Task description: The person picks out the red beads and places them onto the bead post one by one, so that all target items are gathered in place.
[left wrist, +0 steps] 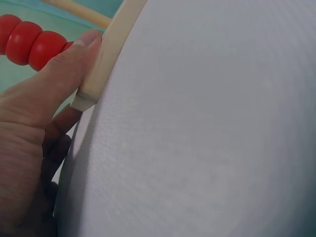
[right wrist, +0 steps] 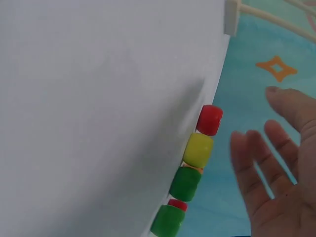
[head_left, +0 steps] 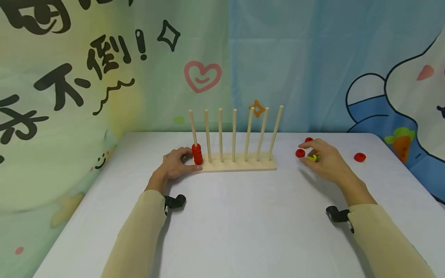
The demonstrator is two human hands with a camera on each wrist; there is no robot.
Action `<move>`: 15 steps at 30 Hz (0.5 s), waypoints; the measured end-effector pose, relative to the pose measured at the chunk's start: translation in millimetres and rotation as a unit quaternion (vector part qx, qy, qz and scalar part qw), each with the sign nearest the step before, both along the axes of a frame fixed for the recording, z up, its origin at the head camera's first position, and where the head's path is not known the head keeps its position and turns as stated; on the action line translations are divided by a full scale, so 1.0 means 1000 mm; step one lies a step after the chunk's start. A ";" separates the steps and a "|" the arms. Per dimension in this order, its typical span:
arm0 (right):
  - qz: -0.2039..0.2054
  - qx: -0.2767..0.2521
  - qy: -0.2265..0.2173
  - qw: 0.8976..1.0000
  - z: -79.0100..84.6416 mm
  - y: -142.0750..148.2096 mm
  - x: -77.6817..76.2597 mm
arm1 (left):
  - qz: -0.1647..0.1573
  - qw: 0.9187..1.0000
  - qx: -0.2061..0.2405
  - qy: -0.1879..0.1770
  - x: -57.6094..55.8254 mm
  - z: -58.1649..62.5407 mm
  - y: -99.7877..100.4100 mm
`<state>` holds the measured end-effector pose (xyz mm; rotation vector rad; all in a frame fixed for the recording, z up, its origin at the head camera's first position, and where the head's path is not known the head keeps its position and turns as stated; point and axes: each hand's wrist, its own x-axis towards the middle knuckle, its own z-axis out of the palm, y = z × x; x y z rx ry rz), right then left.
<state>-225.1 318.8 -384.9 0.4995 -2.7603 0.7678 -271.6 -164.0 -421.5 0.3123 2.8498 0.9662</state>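
Observation:
A wooden peg rack (head_left: 240,166) with several upright pegs stands toward the back of the table. Red beads (head_left: 197,154) are stacked on its leftmost peg. My left hand (head_left: 175,163) grips the left end of the base, thumb along the front edge beside the stack; the left wrist view shows the thumb on the base (left wrist: 106,61) and fingers beneath its corner. To the right, my right hand (head_left: 326,162) hovers over loose beads, fingers apart and holding nothing. Around those fingertips are a red bead (head_left: 300,153) and a yellow bead (right wrist: 198,149), with a green bead (right wrist: 185,183) beside it.
Another red bead (head_left: 359,157) lies right of my right hand, and one (head_left: 308,139) sits behind the fingers. A second green bead (right wrist: 168,220) shows in the right wrist view. A printed cloth (head_left: 288,58) hangs behind the white table (head_left: 243,224).

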 end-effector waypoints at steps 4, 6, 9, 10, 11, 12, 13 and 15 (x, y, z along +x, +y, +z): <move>0.016 0.027 0.012 0.999 0.000 0.000 -0.005 | 0.003 1.000 -0.005 -0.005 -0.001 0.001 0.001; 0.008 0.032 0.001 0.999 0.000 0.001 -0.008 | 0.006 1.000 -0.009 -0.006 -0.002 0.002 0.002; -0.013 0.032 -0.034 0.999 -0.001 0.002 -0.012 | 0.010 1.000 -0.014 -0.012 -0.001 0.005 0.003; -0.019 0.033 -0.043 0.998 -0.001 0.003 -0.013 | 0.011 1.000 -0.016 -0.015 -0.001 0.006 0.003; -0.027 0.033 -0.054 0.998 -0.002 0.003 -0.014 | 0.011 1.000 -0.017 -0.017 -0.001 0.007 0.004; -0.030 0.033 -0.062 0.997 -0.002 0.003 -0.015 | 0.011 1.000 -0.019 -0.020 -0.001 0.007 0.004; -0.032 0.032 -0.067 0.997 -0.003 0.004 -0.016 | 0.012 0.999 -0.020 -0.022 -0.001 0.008 0.004; -0.032 0.035 -0.075 0.996 -0.003 0.004 -0.017 | 0.010 0.999 -0.024 -0.023 -0.002 0.008 0.004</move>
